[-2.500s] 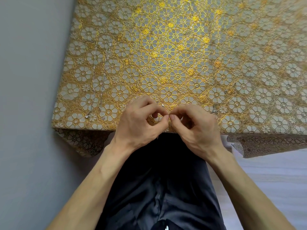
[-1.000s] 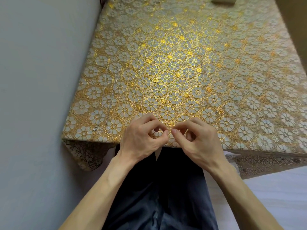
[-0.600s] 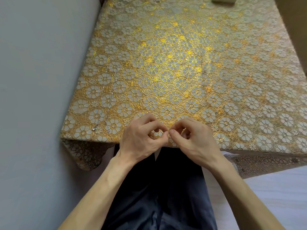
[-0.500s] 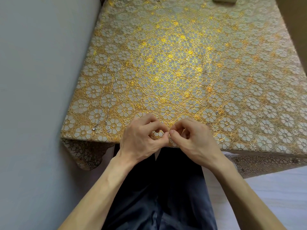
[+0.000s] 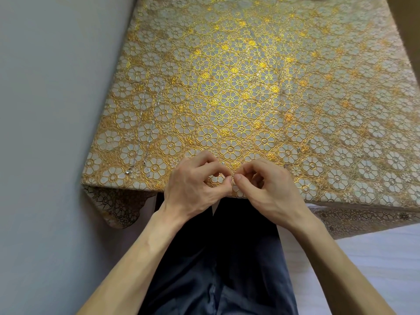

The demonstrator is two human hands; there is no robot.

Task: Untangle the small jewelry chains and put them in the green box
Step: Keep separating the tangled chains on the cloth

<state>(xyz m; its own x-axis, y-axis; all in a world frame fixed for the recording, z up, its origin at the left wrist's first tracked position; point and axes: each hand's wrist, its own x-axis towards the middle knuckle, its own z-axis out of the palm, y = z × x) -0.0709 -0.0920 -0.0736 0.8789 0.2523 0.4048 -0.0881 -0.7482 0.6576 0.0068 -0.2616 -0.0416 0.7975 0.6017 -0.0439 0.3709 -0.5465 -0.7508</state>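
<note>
Left hand (image 5: 193,189), right hand (image 5: 270,189): fingers curled, thumb tips met over tablecloth (image 5: 250,64) near edge | held item too small to tell | silver chain (image 5: 150,133) lay far left

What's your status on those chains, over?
Both pinching: left hand, right hand, on a chain at the table edge. Second chain lies loose, far left. Nothing in the way.
</note>
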